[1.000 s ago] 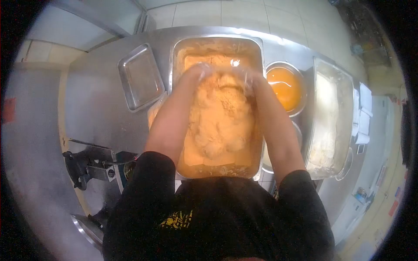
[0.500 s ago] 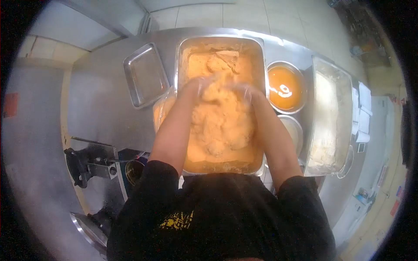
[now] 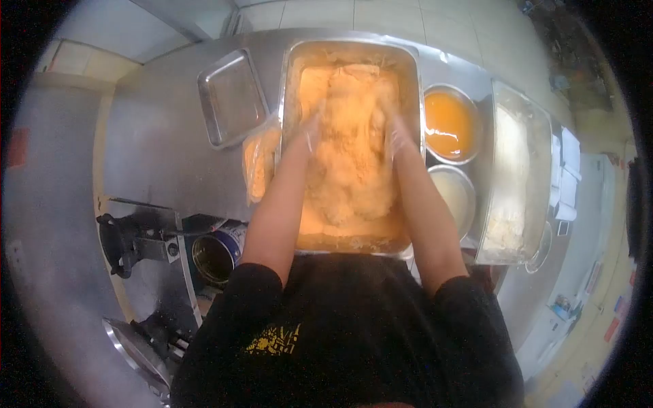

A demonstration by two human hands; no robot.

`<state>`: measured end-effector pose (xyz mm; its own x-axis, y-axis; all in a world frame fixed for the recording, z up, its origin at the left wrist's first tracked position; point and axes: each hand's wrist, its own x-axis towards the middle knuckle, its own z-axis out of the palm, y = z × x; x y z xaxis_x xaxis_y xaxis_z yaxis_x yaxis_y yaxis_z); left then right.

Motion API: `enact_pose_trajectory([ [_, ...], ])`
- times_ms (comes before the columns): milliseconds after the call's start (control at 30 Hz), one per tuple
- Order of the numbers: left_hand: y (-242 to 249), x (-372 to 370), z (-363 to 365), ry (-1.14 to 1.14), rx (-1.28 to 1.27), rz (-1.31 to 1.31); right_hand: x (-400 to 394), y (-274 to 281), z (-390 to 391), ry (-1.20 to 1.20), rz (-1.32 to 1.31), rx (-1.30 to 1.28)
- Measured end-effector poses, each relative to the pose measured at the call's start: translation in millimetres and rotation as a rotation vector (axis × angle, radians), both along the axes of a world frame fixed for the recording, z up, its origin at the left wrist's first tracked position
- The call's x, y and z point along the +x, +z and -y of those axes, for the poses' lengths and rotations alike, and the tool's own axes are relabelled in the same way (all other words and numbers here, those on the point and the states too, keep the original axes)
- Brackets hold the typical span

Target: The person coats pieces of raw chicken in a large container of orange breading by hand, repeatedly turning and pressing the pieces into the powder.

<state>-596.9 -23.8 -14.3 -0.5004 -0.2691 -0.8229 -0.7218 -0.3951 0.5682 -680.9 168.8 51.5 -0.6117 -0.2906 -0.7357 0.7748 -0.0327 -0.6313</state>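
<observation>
Where hands [image 3: 309, 132] dig, bowl [image 3: 449, 126] beside.

Our left hand [image 3: 309, 132] and right hand [image 3: 398, 136] sit deep in the breading heap [image 3: 350, 156], hemmed by the walls of the big pan [image 3: 415, 81]. Just outside our left hand a plastic bag [image 3: 258, 166] lies against the pan wall, with an empty tray [image 3: 231, 98] beyond it. Outside our right hand two bowls [image 3: 450, 126] block the way. Straight ahead, inside the pan, we have open room above the heap.
</observation>
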Motion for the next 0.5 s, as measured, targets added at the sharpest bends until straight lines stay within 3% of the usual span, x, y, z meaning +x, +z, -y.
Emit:
enact_pose_trajectory([
  [33, -1, -2, 2, 0.123, 0.009, -0.006, -4, 4, 1, -0.151, 0.084, -0.094],
  [100, -2, 5, 3, 0.109, -0.143, -0.013, 7, -26, -13, -0.034, -0.039, 0.192],
  [167, -8, 20, 0, -0.148, -0.347, 0.005, 26, -58, -32, 0.184, -0.079, 0.401],
  [200, -8, 22, -3, -0.265, -0.396, 0.017, 42, -49, -39, 0.373, -0.019, 0.354],
  [267, -4, 34, -14, -0.454, -0.260, 0.091, 58, -16, -44, 0.592, 0.186, 0.150],
  [367, 17, 26, -17, -0.716, -0.092, 0.153, 56, -25, -37, 0.641, 0.244, 0.043],
  [500, 36, 35, -13, -0.280, -0.031, -0.052, 20, -110, -27, 0.382, 0.132, 0.174],
])
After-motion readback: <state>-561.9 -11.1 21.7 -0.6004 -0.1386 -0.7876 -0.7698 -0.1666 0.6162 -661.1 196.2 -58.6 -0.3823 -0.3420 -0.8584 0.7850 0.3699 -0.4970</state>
